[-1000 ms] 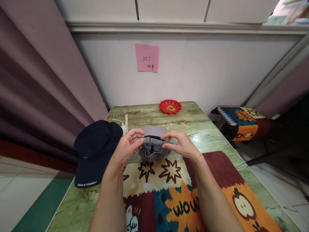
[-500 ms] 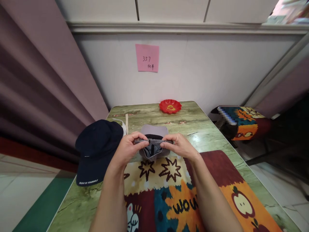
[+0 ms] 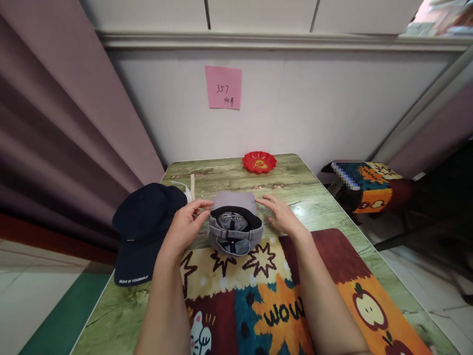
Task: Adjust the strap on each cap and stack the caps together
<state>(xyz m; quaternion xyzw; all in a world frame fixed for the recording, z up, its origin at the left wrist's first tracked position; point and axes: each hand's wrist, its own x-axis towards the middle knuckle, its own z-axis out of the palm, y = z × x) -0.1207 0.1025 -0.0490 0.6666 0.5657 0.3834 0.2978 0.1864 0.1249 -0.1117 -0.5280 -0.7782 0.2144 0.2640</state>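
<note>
A grey baseball cap (image 3: 236,201) lies upside down on the table, brim pointing away from me, its inside and buckled back strap showing. My left hand (image 3: 186,223) is at the cap's left side, fingers apart, the tips close to the brim's edge; I cannot tell whether they touch it. On the other side my right hand (image 3: 283,214) is spread, fingertips near the brim's right corner. Neither hand grips anything. To the left of my left hand rests a dark navy cap (image 3: 148,212) with white lettering on its brim.
Under the grey cap's near side is a colourful mat (image 3: 236,276). A red scalloped dish (image 3: 259,162) stands at the far end of the wood-patterned table (image 3: 218,170). Pale straps (image 3: 192,187) lie behind the navy cap. A stool (image 3: 380,185) with a patterned cover stands at right.
Both hands have let go of the grey cap's back strap and moved outward and slightly up to its sides. The cap's inside now shows more fully.
</note>
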